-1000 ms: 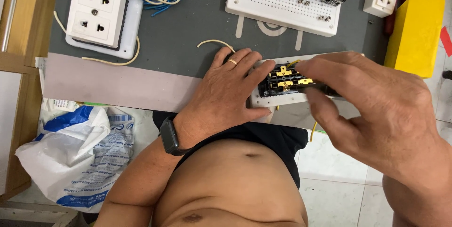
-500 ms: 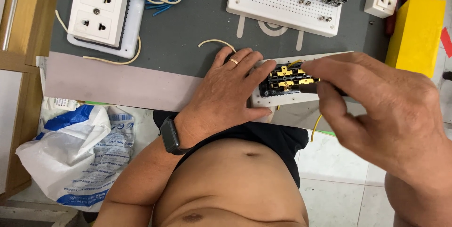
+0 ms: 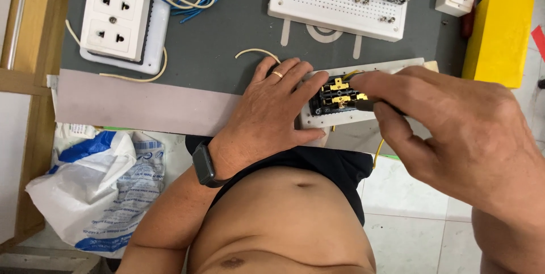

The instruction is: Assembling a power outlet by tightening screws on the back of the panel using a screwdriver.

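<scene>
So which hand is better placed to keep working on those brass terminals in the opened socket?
Probably the right hand: it holds a dark tool whose tip sits at the brass terminals. The left hand lies flat on the white socket plate, seemingly steadying it.

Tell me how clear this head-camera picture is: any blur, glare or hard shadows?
Head view: light is soft and even, no glare; the left hand and the open socket module it steadies look sharp; the right hand, nearer the lens, looms large and slightly soft; only faint shadows on the grey mat.
</scene>
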